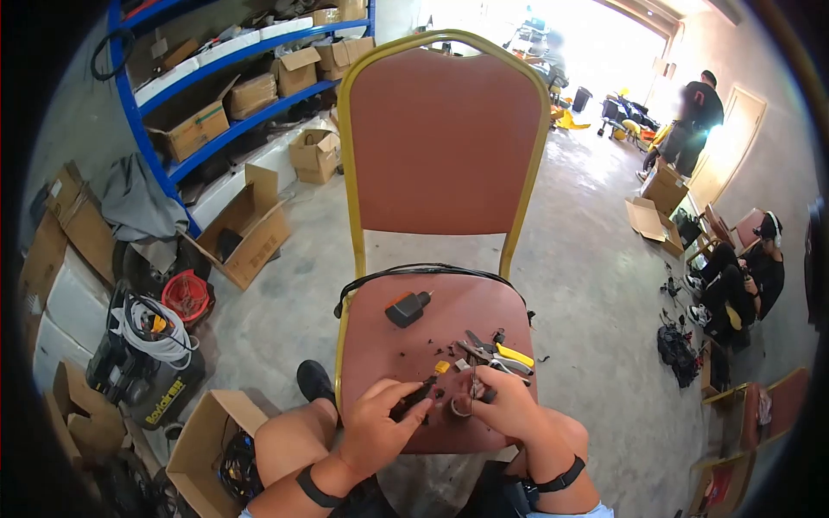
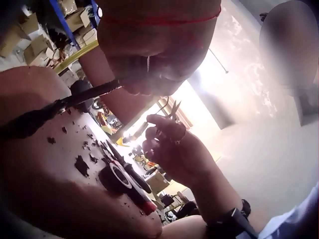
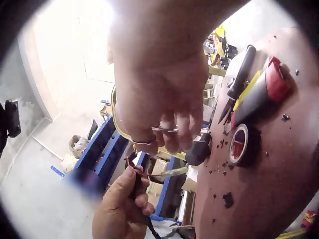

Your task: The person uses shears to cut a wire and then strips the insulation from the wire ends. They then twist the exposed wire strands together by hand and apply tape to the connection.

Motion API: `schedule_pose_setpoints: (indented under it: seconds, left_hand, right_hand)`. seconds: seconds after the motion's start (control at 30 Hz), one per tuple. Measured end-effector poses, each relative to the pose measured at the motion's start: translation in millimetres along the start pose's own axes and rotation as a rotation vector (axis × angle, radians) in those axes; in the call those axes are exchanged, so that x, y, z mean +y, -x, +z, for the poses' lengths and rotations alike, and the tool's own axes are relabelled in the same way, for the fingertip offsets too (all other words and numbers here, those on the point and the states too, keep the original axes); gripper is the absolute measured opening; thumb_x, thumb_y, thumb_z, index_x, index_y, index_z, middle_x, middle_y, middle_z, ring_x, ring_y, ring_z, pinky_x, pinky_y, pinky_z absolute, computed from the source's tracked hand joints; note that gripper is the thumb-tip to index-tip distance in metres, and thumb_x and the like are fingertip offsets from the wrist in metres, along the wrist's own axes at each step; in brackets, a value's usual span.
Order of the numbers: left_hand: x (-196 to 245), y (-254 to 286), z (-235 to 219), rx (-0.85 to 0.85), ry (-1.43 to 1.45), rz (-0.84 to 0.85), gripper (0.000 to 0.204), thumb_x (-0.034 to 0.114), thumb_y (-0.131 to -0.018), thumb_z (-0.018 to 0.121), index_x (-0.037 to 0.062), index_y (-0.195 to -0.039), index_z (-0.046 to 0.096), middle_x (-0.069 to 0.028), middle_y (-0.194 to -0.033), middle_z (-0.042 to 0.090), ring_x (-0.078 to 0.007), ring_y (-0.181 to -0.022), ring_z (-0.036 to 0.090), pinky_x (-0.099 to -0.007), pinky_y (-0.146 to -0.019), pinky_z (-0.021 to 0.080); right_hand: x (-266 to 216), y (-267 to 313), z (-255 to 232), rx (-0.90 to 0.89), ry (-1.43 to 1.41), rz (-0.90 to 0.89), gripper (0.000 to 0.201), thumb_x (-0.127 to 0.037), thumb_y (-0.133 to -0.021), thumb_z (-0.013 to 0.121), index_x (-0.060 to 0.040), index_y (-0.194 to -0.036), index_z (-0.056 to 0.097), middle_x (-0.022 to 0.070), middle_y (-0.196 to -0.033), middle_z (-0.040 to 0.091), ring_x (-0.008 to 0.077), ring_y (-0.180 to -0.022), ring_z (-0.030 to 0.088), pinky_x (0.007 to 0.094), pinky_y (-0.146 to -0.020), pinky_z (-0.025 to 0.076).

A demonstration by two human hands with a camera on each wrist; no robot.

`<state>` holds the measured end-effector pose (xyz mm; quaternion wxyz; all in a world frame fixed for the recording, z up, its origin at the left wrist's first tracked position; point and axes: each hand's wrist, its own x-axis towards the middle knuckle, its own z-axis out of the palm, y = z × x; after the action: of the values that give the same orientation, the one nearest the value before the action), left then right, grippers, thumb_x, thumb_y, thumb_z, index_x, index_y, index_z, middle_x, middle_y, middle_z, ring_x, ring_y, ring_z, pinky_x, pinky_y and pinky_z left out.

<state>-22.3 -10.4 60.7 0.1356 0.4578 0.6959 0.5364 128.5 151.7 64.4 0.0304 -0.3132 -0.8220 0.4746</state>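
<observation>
My left hand (image 1: 380, 425) grips a black-wrapped cable (image 2: 75, 99) above the chair seat (image 1: 371, 350). Thin red wire (image 3: 135, 171) shows at the cable's end by the thumb in the right wrist view. A yellow connector (image 1: 442, 367) appears just beyond these fingers in the head view. Close by on the right, my right hand (image 1: 509, 406) holds small scissors, their two pointed blades (image 2: 174, 108) upward and spread; its fingers hide most of the handles. Below the hands, a roll of tape (image 3: 239, 144) and yellow-handled pliers (image 1: 515, 354) lie among black scraps (image 3: 228, 199).
A black and orange tool (image 1: 408, 308) lies farther back on the seat, before a black cable loop (image 1: 432, 268). The red chair back (image 1: 445, 142) rises ahead. Cardboard boxes (image 1: 246, 229) and blue shelving (image 1: 237, 52) stand left. A seated person (image 1: 747, 281) is at the right.
</observation>
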Motion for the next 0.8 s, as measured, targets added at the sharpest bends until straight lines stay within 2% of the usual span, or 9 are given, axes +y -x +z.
schedule_pose_setpoints:
  seconds: [0.1,0.13,0.2,0.3,0.4,0.53,0.63,0.73,0.8]
  left_hand:
    - [-4.3,1.8,5.6,-0.026,0.099,-0.12,0.023,0.009,-0.079,0.078,-0.0007,-0.097,0.068,-0.0086,-0.086,0.064,-0.0175,-0.074,0.062,-0.029,-0.063,0.049]
    - [-6.0,3.1,8.4,-0.029,0.119,-0.158,0.024,0.009,-0.077,0.08,-0.0006,-0.095,0.067,-0.008,-0.086,0.064,-0.016,-0.075,0.062,-0.0287,-0.065,0.048]
    - [-7.2,4.1,12.2,0.005,0.066,-0.081,0.021,0.009,-0.077,0.079,0.0007,-0.092,0.066,-0.007,-0.084,0.061,-0.0148,-0.07,0.059,-0.0274,-0.06,0.046]
    - [-6.6,4.0,13.6,0.001,0.063,-0.057,0.021,0.009,-0.076,0.079,0.0021,-0.088,0.064,-0.0061,-0.082,0.058,-0.014,-0.067,0.057,-0.0265,-0.058,0.045]
    - [-8.6,5.6,13.1,-0.047,0.063,-0.078,0.022,0.009,-0.076,0.079,0.0028,-0.087,0.062,-0.0057,-0.083,0.057,-0.0136,-0.066,0.056,-0.0262,-0.057,0.044]
    - [-9.7,6.2,13.5,-0.07,0.075,-0.061,0.023,0.01,-0.076,0.08,0.0029,-0.087,0.061,-0.0056,-0.082,0.056,-0.0136,-0.066,0.055,-0.0258,-0.057,0.044]
    - [-13.0,9.1,14.9,-0.059,0.147,-0.151,0.025,0.012,-0.076,0.081,0.0037,-0.089,0.06,-0.0042,-0.084,0.06,-0.0121,-0.075,0.058,-0.0257,-0.066,0.046]
    - [-20.5,8.2,12.3,-0.122,0.154,-0.171,0.027,0.013,-0.078,0.081,0.0038,-0.091,0.059,-0.0026,-0.083,0.059,-0.0084,-0.073,0.056,-0.0237,-0.064,0.045]
    - [-16.7,6.0,10.0,-0.145,0.139,-0.136,0.027,0.015,-0.078,0.08,0.003,-0.091,0.061,-0.0047,-0.084,0.058,-0.0121,-0.069,0.056,-0.0256,-0.062,0.046]
  right_hand:
    - [10.9,-4.4,17.7,-0.123,-0.562,-0.072,0.032,-0.015,-0.089,0.071,-0.0014,-0.115,0.06,0.0041,-0.099,0.065,0.0115,-0.089,0.061,0.0272,-0.078,0.05]
    - [11.3,-5.2,20.9,-0.142,-0.648,-0.042,0.035,-0.018,-0.089,0.071,-0.0017,-0.118,0.059,0.0037,-0.1,0.065,0.0107,-0.087,0.061,0.0262,-0.075,0.049]
    - [10.1,-7.0,26.3,-0.178,-0.82,0.016,0.043,-0.023,-0.09,0.072,-0.0023,-0.123,0.056,0.0028,-0.104,0.065,0.009,-0.083,0.06,0.0241,-0.069,0.048]
    - [9.8,-9.8,32.9,-0.167,-0.991,0.079,0.046,-0.02,-0.088,0.073,-0.0035,-0.127,0.054,0.003,-0.105,0.065,0.0089,-0.084,0.061,0.023,-0.069,0.047]
    - [-5.6,-9.6,28.0,-0.129,-1.074,0.066,0.048,-0.014,-0.087,0.074,-0.0007,-0.127,0.052,0.0076,-0.107,0.065,0.0137,-0.089,0.061,0.027,-0.076,0.05]
    - [-0.9,-12.6,23.5,-0.14,-1.081,0.049,0.05,-0.012,-0.084,0.076,-0.0015,-0.127,0.052,0.0076,-0.109,0.064,0.013,-0.09,0.062,0.0256,-0.076,0.051]
    - [1.1,-14.5,25.9,-0.115,-1.097,0.01,0.05,-0.01,-0.084,0.075,-0.0021,-0.127,0.053,0.0067,-0.111,0.064,0.0124,-0.091,0.063,0.0253,-0.076,0.051]
    - [-1.0,-14.5,25.8,-0.097,-1.04,-0.004,0.048,-0.008,-0.086,0.073,-0.0024,-0.129,0.053,0.0039,-0.112,0.064,0.0112,-0.09,0.062,0.0253,-0.075,0.051]
    - [-11.6,-10.7,22.3,-0.086,-1.041,0.039,0.047,-0.007,-0.086,0.072,-0.0023,-0.129,0.053,0.0045,-0.113,0.064,0.0109,-0.09,0.062,0.025,-0.075,0.051]
